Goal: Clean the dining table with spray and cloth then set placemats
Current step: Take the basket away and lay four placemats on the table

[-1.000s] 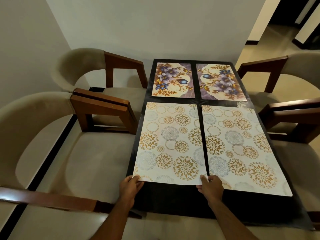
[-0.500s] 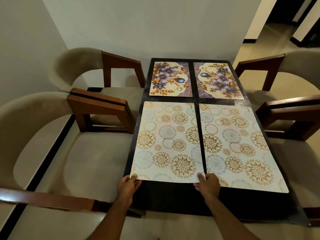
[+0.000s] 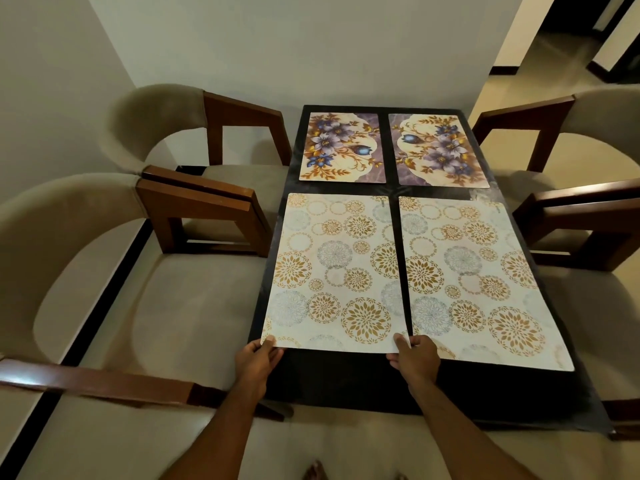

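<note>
A dark dining table (image 3: 346, 386) carries several placemats. Two white mats with gold and grey circle patterns lie on the near half: the left mat (image 3: 332, 271) and the right mat (image 3: 478, 282). Two floral mats, one on the left (image 3: 341, 147) and one on the right (image 3: 440, 150), lie side by side at the far end. My left hand (image 3: 258, 358) pinches the near left corner of the left white mat. My right hand (image 3: 414, 356) pinches its near right corner. No spray bottle or cloth is in view.
Beige upholstered chairs with wooden arms flank the table: two on the left (image 3: 194, 299), (image 3: 239, 133) and two on the right (image 3: 585, 216), (image 3: 526, 116). A white wall (image 3: 311, 46) stands behind the far end. A doorway opens at the upper right.
The left white mat has slid slightly left and toward me under both hands, widening the gap between it and the right white mat. The other mats stay put.
</note>
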